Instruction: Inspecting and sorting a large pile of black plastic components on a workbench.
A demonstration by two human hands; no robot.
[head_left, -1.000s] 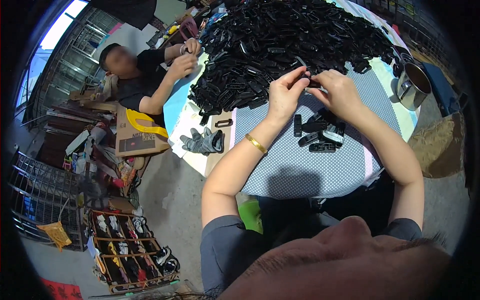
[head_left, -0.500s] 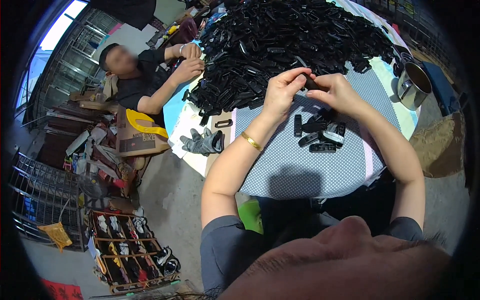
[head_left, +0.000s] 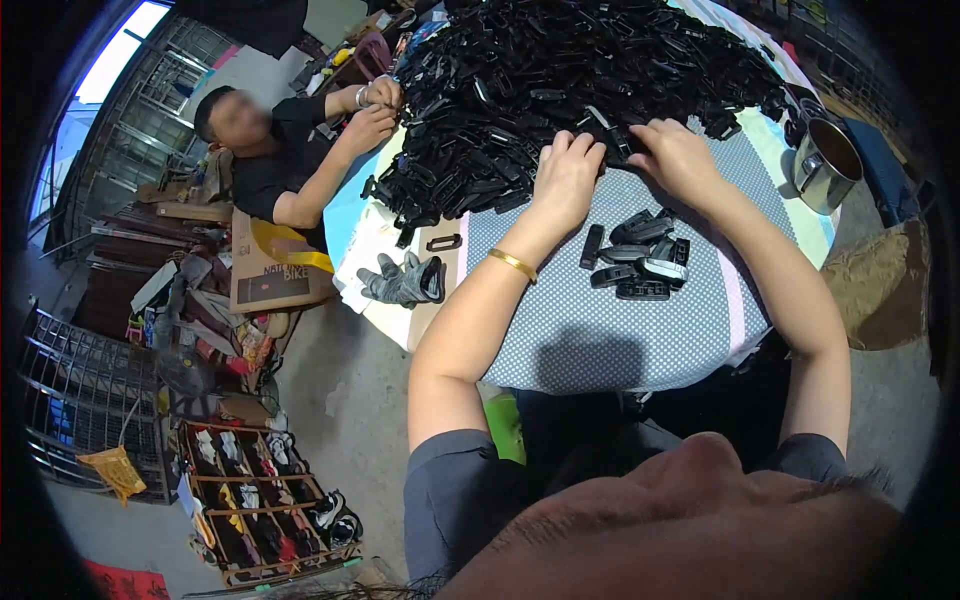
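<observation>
A large heap of small black plastic parts (head_left: 560, 60) covers the far side of the cloth-covered table. At the heap's near edge, my left hand (head_left: 568, 185) reaches in palm down, fingers bent forward and slightly apart. My right hand (head_left: 682, 158) is beside it, thumb and fingers apart next to the black parts. I see nothing clearly held in either hand; the left fingertips are partly lost among the parts. Nearer me, a small cluster of elongated black pieces (head_left: 640, 255) lies on the dotted grey cloth (head_left: 570, 330), one with a shiny top.
A metal mug (head_left: 825, 170) stands at the table's right edge. On the left lie a grey glove (head_left: 402, 280) and a single black frame-like piece (head_left: 444, 243). Across the left side, another person (head_left: 290, 150) has both hands at the heap. A cardboard box (head_left: 275, 280) is below them.
The dark piece that both hands held is no longer between them. My hands have moved apart and down to the heap's edge. The small cluster on the cloth has shifted in arrangement.
</observation>
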